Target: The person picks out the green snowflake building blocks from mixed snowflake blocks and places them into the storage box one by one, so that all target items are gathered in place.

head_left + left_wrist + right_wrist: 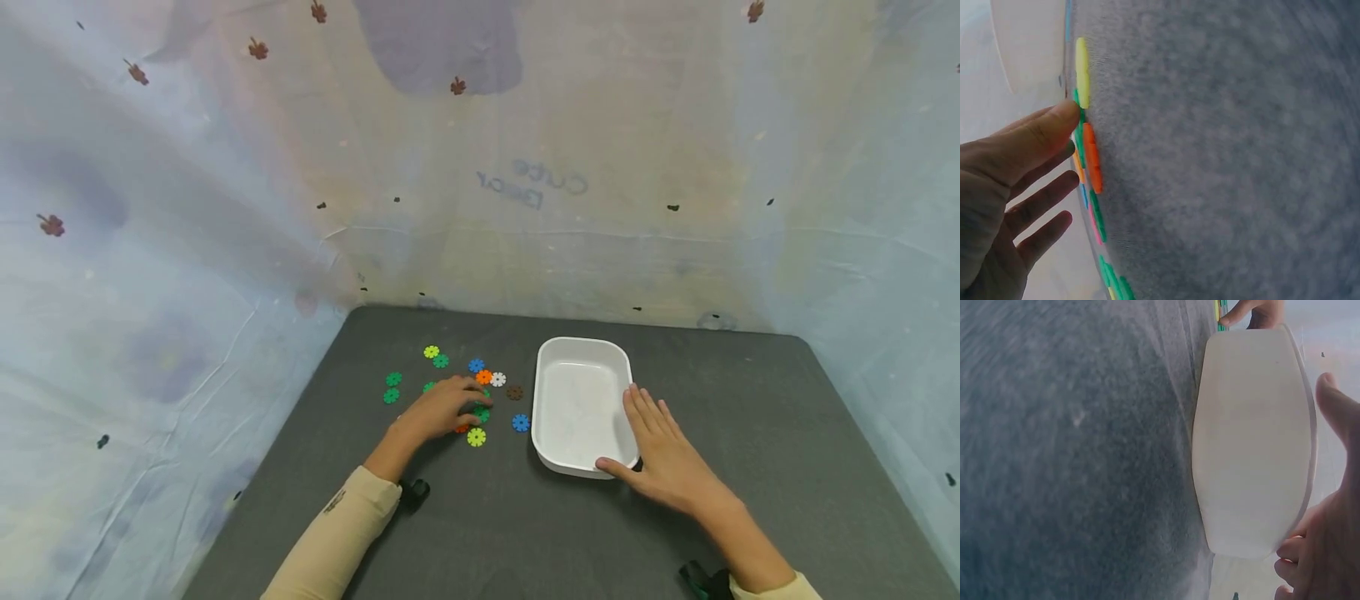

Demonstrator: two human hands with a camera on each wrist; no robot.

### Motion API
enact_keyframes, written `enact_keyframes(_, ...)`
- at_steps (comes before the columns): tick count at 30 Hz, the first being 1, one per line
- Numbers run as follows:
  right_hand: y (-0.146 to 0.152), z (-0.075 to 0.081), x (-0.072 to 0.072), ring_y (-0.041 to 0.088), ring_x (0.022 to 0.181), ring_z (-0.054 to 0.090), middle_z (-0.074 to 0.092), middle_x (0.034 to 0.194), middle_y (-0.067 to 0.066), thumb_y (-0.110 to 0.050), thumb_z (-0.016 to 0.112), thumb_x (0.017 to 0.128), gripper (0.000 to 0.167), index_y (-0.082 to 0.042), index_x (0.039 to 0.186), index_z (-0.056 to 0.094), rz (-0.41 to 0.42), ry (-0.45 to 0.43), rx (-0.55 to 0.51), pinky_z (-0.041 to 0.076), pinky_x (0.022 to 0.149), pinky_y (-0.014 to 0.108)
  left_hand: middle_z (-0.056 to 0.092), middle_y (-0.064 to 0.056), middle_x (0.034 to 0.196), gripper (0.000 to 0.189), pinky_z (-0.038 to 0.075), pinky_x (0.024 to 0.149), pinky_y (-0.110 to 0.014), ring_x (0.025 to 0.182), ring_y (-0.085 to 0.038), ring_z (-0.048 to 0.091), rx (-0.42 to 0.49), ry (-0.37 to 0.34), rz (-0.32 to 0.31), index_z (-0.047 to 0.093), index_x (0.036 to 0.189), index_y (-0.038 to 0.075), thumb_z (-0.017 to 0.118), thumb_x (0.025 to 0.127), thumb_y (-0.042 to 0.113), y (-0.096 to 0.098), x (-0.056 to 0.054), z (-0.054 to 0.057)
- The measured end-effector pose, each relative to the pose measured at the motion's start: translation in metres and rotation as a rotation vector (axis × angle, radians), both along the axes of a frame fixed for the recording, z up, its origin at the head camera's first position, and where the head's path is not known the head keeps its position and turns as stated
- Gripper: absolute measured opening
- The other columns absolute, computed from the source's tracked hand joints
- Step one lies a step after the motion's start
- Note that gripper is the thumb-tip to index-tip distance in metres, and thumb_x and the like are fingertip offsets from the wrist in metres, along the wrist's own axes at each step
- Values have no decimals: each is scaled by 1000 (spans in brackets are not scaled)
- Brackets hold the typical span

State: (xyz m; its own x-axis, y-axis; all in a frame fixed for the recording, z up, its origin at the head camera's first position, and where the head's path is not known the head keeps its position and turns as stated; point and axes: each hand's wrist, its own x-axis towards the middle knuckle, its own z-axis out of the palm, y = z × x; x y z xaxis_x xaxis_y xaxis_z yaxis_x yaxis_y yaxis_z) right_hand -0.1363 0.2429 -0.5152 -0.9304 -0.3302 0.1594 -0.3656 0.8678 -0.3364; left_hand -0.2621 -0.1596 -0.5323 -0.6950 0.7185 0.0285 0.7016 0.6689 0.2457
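Observation:
My left hand reaches low over a scatter of notched plastic discs, fingers loosely bent. A green disc lies by its fingertips, with a yellow-green disc just nearer me. In the left wrist view, thumb and fingers stand apart, close to an orange disc lying flat on the table. A white rectangular tray, with nothing in it, stands right of the discs. My right hand rests at the tray's right rim, fingers straight, thumb over the near right corner.
Around the left hand lie more discs: a blue disc beside the tray, a brown disc, a white disc and several green ones further left. The dark grey table ends at a patterned cloth hanging behind and beside it.

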Motion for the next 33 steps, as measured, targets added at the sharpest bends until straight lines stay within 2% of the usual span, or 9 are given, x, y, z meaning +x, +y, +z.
enact_keyframes(7, -4, -3, -1, 45, 162, 19, 17, 175, 27, -72, 70, 92, 121, 9, 167, 20, -17, 0, 9, 5, 134, 47, 66, 1, 134, 30, 49, 111, -50, 125, -24, 61, -43, 12, 37, 78, 126, 24, 82, 97, 29, 5, -1, 1)
enact_keyframes(10, -5, -4, -2, 45, 162, 18, 18, 175, 28, -73, 70, 92, 122, 10, 166, 20, -25, 9, 10, 9, 134, 51, 66, 3, 130, 25, 50, 109, -49, 122, -24, 62, -64, 16, 51, 77, 121, 26, 82, 97, 30, 6, -1, 0)
enact_keyframes(15, -7, -6, -2, 45, 163, 16, 16, 175, 28, -73, 70, 91, 124, 10, 166, 18, -36, 11, 7, 12, 133, 54, 65, 2, 129, 23, 51, 107, -47, 119, -24, 61, -112, 18, 62, 76, 119, 26, 82, 97, 31, 9, -3, 2)
enact_keyframes(19, -8, -7, -2, 45, 163, 16, 16, 175, 28, -74, 70, 91, 125, 10, 167, 17, -39, 13, 3, 10, 133, 52, 63, 0, 131, 25, 51, 106, -46, 120, -25, 59, -135, 9, 70, 75, 119, 25, 83, 97, 30, 11, -5, 5)
enact_keyframes(28, -8, -7, -2, 44, 164, 14, 13, 176, 27, -74, 70, 91, 125, 10, 167, 16, -42, -3, -4, 8, 134, 51, 61, -4, 139, 23, 48, 110, -48, 126, -27, 56, -146, -48, 82, 74, 114, 24, 85, 95, 31, 13, -6, 13)
enact_keyframes(33, -8, -6, -2, 45, 163, 14, 12, 176, 28, -74, 70, 90, 126, 10, 167, 16, -44, -11, -1, 15, 131, 58, 56, -7, 144, 22, 44, 114, -49, 134, -31, 50, -151, -133, 111, 70, 106, 24, 87, 94, 31, 14, -6, 20)
